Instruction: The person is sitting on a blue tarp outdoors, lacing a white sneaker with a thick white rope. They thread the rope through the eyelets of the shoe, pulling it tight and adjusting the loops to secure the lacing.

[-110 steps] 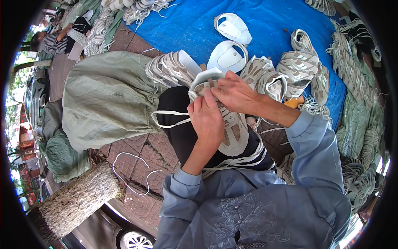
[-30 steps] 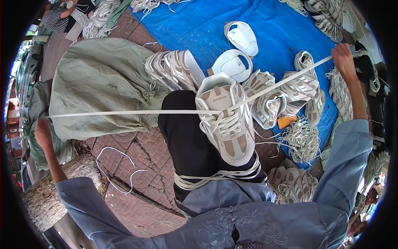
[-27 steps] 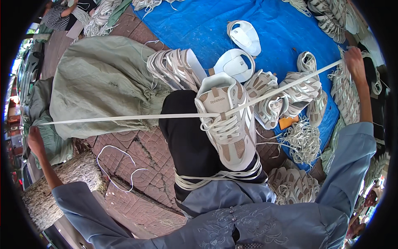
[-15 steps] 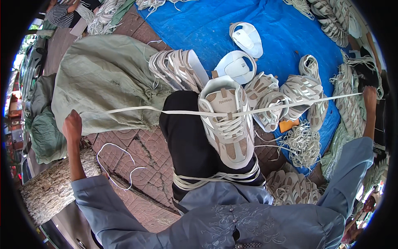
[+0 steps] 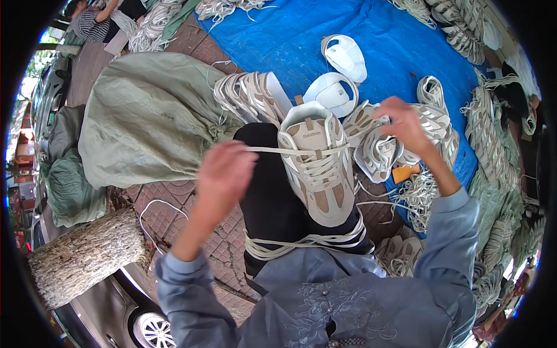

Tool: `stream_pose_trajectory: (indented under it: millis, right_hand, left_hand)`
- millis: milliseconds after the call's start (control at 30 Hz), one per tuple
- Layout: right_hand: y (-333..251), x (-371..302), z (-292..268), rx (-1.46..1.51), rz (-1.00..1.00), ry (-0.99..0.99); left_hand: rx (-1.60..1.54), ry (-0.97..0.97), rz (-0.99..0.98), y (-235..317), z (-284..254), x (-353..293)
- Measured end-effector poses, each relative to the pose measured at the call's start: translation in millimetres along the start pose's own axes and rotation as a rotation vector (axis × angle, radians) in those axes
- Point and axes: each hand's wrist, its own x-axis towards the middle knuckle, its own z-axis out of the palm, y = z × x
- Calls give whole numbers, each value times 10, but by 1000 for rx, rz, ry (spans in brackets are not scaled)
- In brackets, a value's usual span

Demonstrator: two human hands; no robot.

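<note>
A beige and white sneaker upper (image 5: 325, 204) rests on my lap, its toe pointing toward me. A flat cream shoelace (image 5: 272, 150) crosses its top eyelets and stretches out to both sides. My left hand (image 5: 227, 171), blurred by motion, is closed on one end of the lace, left of the shoe above my dark-trousered knee. Right of the shoe, my right hand (image 5: 403, 123) pinches the other end. Lower down, the lace is threaded in crossing rows over the tongue. A bundle of cream laces (image 5: 301, 246) lies around my thighs.
Beyond the shoe, a blue tarp (image 5: 272, 43) holds two white-lined pieces (image 5: 344, 58), more uppers (image 5: 380, 152), an orange block (image 5: 405, 173) and a lace pile (image 5: 419, 194). Left are an olive sack (image 5: 145, 116) and a tree trunk (image 5: 87, 255). Another person (image 5: 93, 24) sits far left.
Both hands have come inward from far out at the sides toward the shoe. The lace spans a shorter stretch between them, and the shoe remains on my lap.
</note>
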Motion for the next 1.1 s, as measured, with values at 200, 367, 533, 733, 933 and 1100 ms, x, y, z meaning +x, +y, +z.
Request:
stream_pose_trajectory:
  millis: [200, 367, 533, 733, 933, 1100]
  right_hand:
    - [-648, 280, 844, -222, -445, -52]
    - [-397, 149, 794, -321, -333, -23]
    - [-745, 230, 907, -205, -528, 95]
    - [-901, 279, 1085, -556, -589, -10]
    - [-969, 427, 1123, -309, -237, -251]
    - [-972, 609, 1098, 192, 149, -496]
  left_hand:
    - [-94, -104, 176, 263, 763, 198]
    - [-9, -53, 249, 210, 667, 156]
    - [-171, -38, 90, 168, 654, 124]
    - [-255, 27, -2, 135, 752, 155]
    - [-381, 130, -194, 122, 632, 50]
    - [-731, 25, -514, 231, 550, -174]
